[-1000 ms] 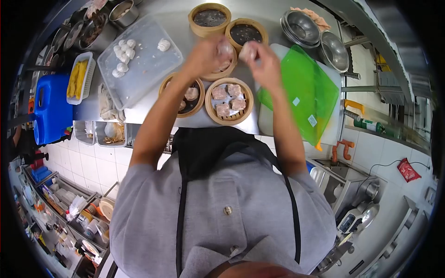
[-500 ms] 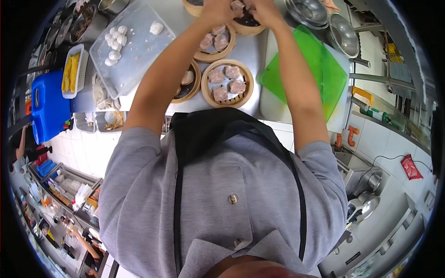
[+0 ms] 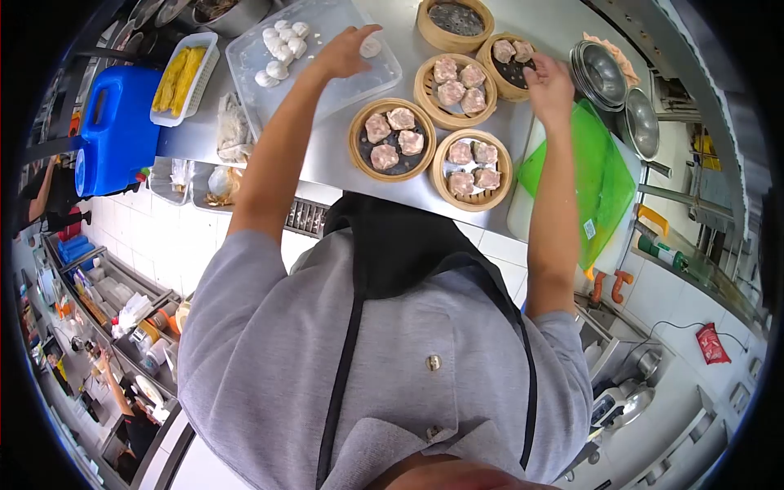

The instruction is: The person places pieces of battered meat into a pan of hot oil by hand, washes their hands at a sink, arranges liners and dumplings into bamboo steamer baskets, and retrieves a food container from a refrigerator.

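Note:
My left hand (image 3: 343,55) is over the clear plastic tray (image 3: 339,96), fingers apart and stretched towards a lone white wrapped dumpling (image 3: 370,46). A cluster of similar white dumplings (image 3: 284,45) lies further left on this tray. My right hand (image 3: 550,88) is at the right edge of a small bamboo steamer (image 3: 487,69), its thumb and forefinger apart with nothing visible between them. Two siu mai (image 3: 513,51) sit inside that steamer on a dark perforated liner. Three nearby steamers hold siu mai (image 3: 395,139); another bamboo steamer (image 3: 420,26) at the back shows only its liner.
Right of the steamers, a green cutting sheet (image 3: 584,184) lies on a white board (image 3: 527,196). Metal bowls (image 3: 606,75) stand behind it. To the left are a white basket of yellow food (image 3: 200,91) and a blue jerrycan (image 3: 122,122). Other people work at far left.
My hands, together over a back steamer before, are now apart: left over the tray, right beside the small steamer. The view has shifted, so the table things appear lower and further right.

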`<state>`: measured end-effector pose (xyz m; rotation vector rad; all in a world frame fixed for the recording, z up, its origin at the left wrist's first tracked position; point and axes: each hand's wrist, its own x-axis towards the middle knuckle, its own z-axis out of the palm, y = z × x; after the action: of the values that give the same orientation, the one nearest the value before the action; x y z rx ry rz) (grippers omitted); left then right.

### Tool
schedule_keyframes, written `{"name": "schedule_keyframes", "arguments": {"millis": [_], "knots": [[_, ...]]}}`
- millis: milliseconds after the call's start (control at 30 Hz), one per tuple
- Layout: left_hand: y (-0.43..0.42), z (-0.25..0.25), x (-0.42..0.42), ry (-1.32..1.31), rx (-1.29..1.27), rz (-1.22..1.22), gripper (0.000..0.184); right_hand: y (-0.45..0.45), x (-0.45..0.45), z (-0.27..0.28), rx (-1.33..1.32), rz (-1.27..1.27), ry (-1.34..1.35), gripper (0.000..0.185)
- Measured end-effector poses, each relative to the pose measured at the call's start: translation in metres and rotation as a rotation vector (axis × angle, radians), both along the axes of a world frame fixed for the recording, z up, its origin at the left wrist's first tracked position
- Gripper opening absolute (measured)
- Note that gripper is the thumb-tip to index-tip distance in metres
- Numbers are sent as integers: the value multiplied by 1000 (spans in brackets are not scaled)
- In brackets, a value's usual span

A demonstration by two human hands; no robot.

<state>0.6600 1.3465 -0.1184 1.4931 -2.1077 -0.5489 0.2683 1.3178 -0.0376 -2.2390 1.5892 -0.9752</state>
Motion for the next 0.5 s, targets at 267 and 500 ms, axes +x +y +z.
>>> {"name": "schedule_keyframes", "arguments": {"millis": [267,500], "knots": [[8,8,-16,-339,-81,299,75,47,29,-1,110,-3,-145,35],[8,20,-6,-298,-342,235,55,165,-11,-22,196,-433,-222,31]]}}
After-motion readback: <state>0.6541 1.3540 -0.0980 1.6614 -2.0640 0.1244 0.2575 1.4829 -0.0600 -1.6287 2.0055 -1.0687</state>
